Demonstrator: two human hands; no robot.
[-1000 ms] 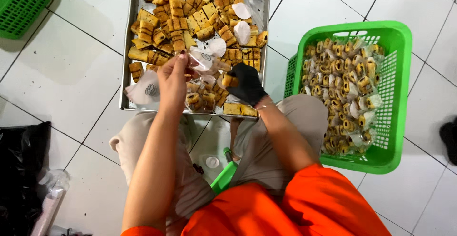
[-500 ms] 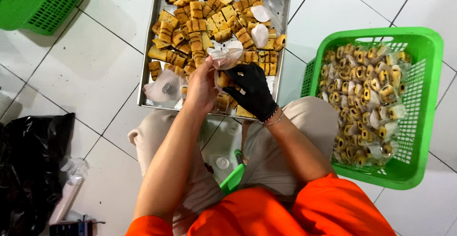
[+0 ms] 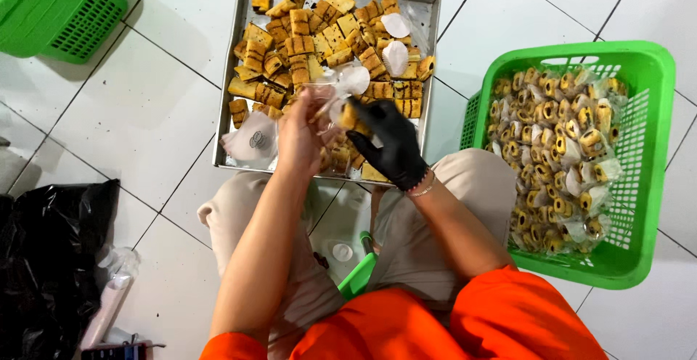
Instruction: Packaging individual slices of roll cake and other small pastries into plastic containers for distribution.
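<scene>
Two hands meet over the near edge of the metal tray [image 3: 428, 55]. The bare left hand [image 3: 301, 138] pinches a clear plastic wrapper [image 3: 327, 95] open; the black-gloved right hand [image 3: 392, 142] pinches a cake slice [image 3: 351, 116] at the wrapper's mouth. The slice looks light, soft and crumbly, best held gently by its crusted sides. Wrapped pieces fill the green basket [image 3: 646, 149] at right.

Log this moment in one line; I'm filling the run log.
left hand: clear plastic wrapper | right hand, black glove: brown cake slice | over metal tray
</scene>
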